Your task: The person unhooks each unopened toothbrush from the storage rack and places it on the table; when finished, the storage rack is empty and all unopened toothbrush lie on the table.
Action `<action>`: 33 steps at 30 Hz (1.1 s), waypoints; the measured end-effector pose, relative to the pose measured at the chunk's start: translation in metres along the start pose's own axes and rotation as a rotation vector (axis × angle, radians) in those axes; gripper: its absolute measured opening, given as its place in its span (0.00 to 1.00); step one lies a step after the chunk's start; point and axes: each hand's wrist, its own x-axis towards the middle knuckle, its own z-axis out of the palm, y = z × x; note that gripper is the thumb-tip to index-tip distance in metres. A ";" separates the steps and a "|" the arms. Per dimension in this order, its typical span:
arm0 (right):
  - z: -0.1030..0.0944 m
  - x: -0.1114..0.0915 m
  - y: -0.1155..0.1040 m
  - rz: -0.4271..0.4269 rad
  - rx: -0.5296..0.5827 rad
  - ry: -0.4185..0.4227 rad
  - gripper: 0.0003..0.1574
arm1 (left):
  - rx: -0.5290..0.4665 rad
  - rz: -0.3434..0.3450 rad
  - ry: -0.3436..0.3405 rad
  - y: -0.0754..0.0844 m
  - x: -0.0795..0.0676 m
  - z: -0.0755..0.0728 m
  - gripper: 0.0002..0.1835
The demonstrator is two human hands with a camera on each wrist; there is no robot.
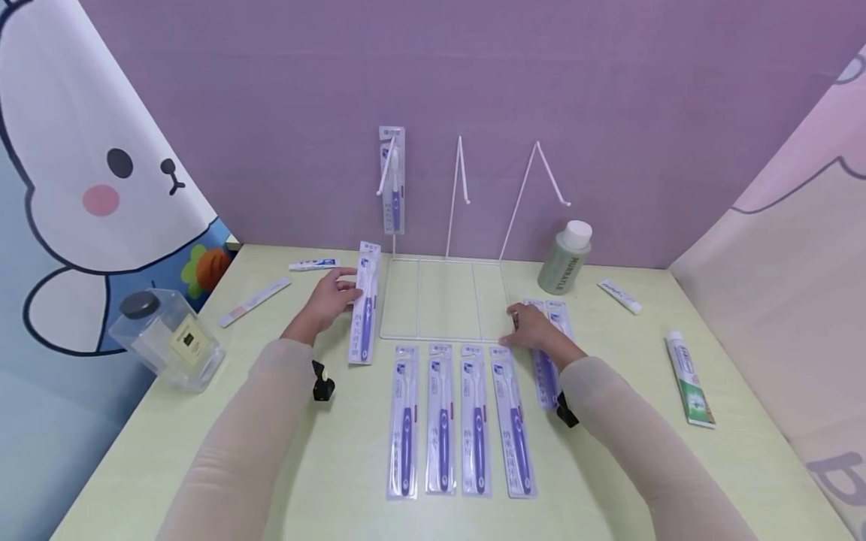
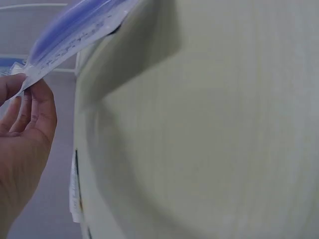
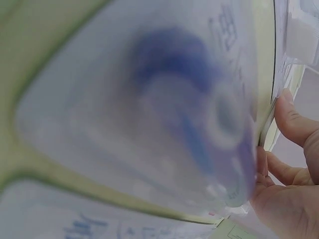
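Note:
My left hand (image 1: 330, 300) pinches the edge of a packaged toothbrush (image 1: 366, 308), which stands tilted up left of the white wire rack (image 1: 433, 337). In the left wrist view, the thumb and fingers of the left hand (image 2: 27, 129) grip the pack's edge. At the rack's front right corner, my right hand (image 1: 537, 329) has its curled fingers and thumb around the base wire. Another packaged toothbrush (image 1: 392, 218) hangs on the rack's left hook. Several toothbrush packs (image 1: 406, 428) lie in a row before the rack, and more packs (image 1: 545, 383) lie partly under the right forearm.
Behind the rack's right side stands a green bottle (image 1: 561, 263) with a white cap. A small tube (image 1: 619, 296) and a larger toothpaste tube (image 1: 690, 379) lie at right. On the left are a clear jar (image 1: 169, 342), a slim box (image 1: 254, 302) and a small tube (image 1: 314, 264).

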 end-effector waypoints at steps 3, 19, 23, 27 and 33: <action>0.000 0.001 0.000 -0.011 -0.001 0.002 0.49 | -0.014 -0.032 0.003 -0.008 -0.001 -0.004 0.27; -0.001 0.001 -0.002 0.004 -0.013 -0.009 0.49 | 0.129 -0.137 0.030 -0.027 -0.001 -0.008 0.27; -0.001 0.001 -0.001 -0.007 -0.012 -0.011 0.49 | 0.284 -0.152 0.057 -0.025 -0.002 -0.006 0.24; -0.001 0.001 -0.001 -0.010 -0.009 -0.008 0.49 | 0.515 -0.164 0.066 -0.018 -0.002 -0.004 0.24; 0.001 0.000 0.000 0.009 -0.002 -0.014 0.49 | 0.670 -0.179 0.042 0.006 -0.002 -0.004 0.28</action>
